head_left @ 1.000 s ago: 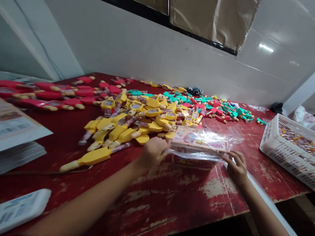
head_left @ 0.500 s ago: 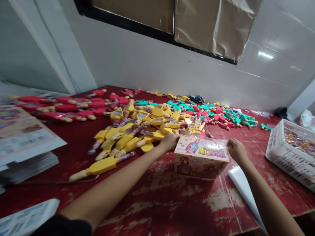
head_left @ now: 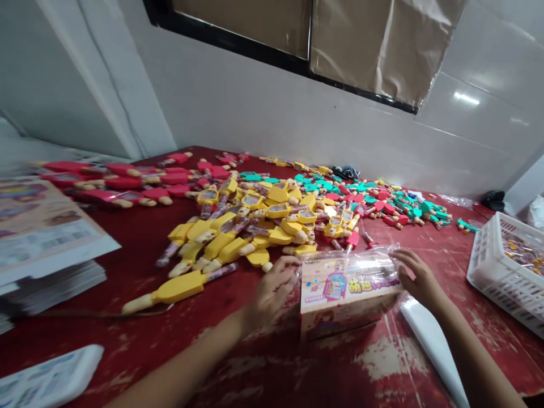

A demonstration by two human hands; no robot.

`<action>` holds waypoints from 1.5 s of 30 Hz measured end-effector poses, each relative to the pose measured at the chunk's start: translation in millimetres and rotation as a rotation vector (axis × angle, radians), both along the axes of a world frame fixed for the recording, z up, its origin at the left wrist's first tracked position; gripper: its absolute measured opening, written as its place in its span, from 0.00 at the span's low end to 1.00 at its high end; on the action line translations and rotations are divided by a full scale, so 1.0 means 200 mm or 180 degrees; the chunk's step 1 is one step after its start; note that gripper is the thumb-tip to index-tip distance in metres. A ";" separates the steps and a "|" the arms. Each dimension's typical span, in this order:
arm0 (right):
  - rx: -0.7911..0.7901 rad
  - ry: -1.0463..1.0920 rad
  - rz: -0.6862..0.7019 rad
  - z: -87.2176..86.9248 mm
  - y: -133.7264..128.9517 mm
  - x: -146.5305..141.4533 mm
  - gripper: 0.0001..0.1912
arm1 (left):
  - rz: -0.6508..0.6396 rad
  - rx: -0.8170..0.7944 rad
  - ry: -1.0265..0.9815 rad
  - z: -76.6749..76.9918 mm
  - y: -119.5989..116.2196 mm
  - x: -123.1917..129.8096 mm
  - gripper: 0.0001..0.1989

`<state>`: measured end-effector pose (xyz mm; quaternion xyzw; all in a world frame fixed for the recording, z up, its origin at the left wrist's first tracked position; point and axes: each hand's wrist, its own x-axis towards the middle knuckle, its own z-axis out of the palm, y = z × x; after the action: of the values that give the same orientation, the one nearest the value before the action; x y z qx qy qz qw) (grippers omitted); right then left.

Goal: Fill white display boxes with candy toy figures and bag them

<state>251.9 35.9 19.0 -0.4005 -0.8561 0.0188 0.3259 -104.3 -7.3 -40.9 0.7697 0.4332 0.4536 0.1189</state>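
Observation:
A printed cardboard box (head_left: pixel 351 286) in clear plastic film (head_left: pixel 361 258) sits near the middle of the table, its decorated top tilted towards me. My left hand (head_left: pixel 276 292) is at the box's left end, slightly blurred, its bent fingers against the film and edge. At the opposite end, my right hand (head_left: pixel 414 275) grips the far right corner, fingers over the film and thumb bent below. Just beyond the box lies a heap of yellow popsicle-shaped toys (head_left: pixel 229 243) with beige handles and clear tubes.
Red toys (head_left: pixel 123 182) lie far left, green ones (head_left: pixel 420 208) far right. A white plastic basket (head_left: pixel 501 272) of small packets stands right, near a white sheet (head_left: pixel 433 345). Printed cardboard (head_left: pixel 51 232) is stacked left on the worn red table (head_left: pixel 238 362).
The box has come nearer to me and turned so more of its top shows. Both hands moved with it; their fingers have shifted from tight pinches to a looser hold at its ends.

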 end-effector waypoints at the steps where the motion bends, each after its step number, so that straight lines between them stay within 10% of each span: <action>1: -0.0010 -0.0100 0.0149 0.01 -0.02 0.00 0.17 | 0.0009 0.0225 -0.0014 -0.02 -0.03 0.00 0.18; 5: -0.0230 -0.0519 0.0237 0.06 -0.12 -0.03 0.16 | -0.0263 0.0922 -0.0209 -0.10 -0.14 0.06 0.10; 10: 0.0175 -0.0235 0.0404 0.03 -0.18 -0.08 0.05 | -0.0019 0.0492 -0.1482 -0.08 -0.24 0.18 0.08; 20: 0.0056 -0.0187 0.0425 0.01 -0.19 -0.13 0.09 | 0.0500 0.0573 -0.1124 -0.09 -0.28 0.16 0.04; 30: 0.1759 -0.0761 0.0341 -0.05 -0.13 -0.08 0.21 | 0.0297 0.0392 -0.0844 -0.15 -0.28 0.21 0.12; 37: 0.1770 -0.0904 0.0231 -0.30 -0.23 0.04 0.12 | 0.0102 0.0950 -0.0296 -0.19 -0.27 0.20 0.08; 45: 0.1662 0.0439 -0.1529 -0.59 -0.20 -0.05 0.14 | 0.0398 0.0988 -0.0148 -0.31 -0.26 0.19 0.09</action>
<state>241.7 -4.4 -98.4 -0.4913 -0.6895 -0.2506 0.4694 -67.2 -59.0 -103.5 0.7397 0.4021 0.5392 -0.0198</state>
